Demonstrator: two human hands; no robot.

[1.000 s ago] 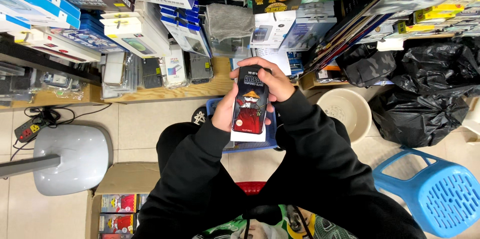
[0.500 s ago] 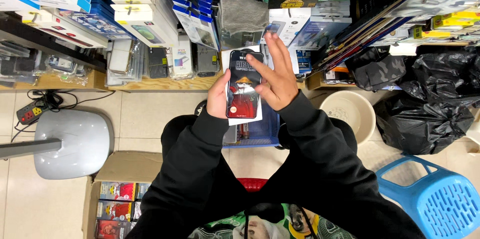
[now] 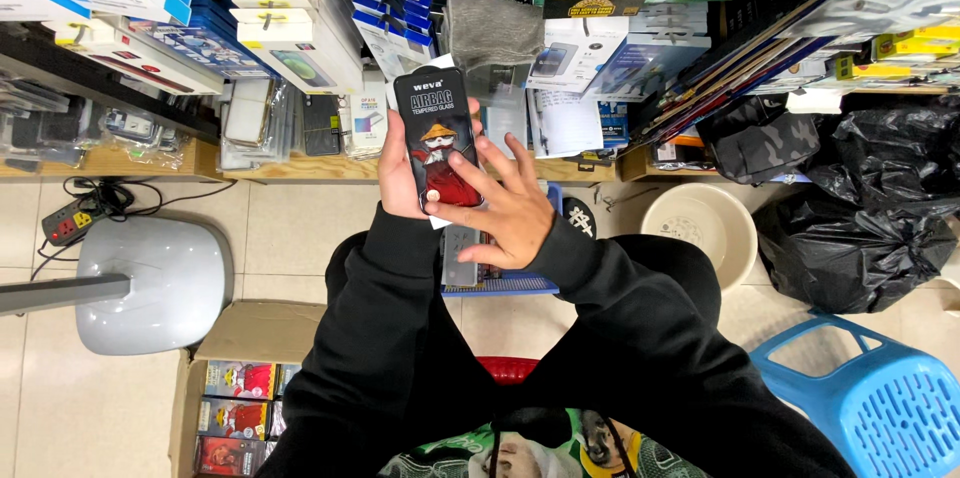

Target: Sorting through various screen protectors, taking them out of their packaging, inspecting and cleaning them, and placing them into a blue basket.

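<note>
A flat black screen-protector packet [image 3: 437,138] stands upright above the lap, its left edge clasped in the left hand [image 3: 398,173] while the right hand [image 3: 505,206] spreads open fingers across its lower front, before crowded shelves [image 3: 300,48].

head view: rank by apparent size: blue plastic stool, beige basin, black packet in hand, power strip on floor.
1. blue plastic stool, partly cut off
2. beige basin
3. black packet, nearer the camera, so unsure against the basin
4. power strip
</note>
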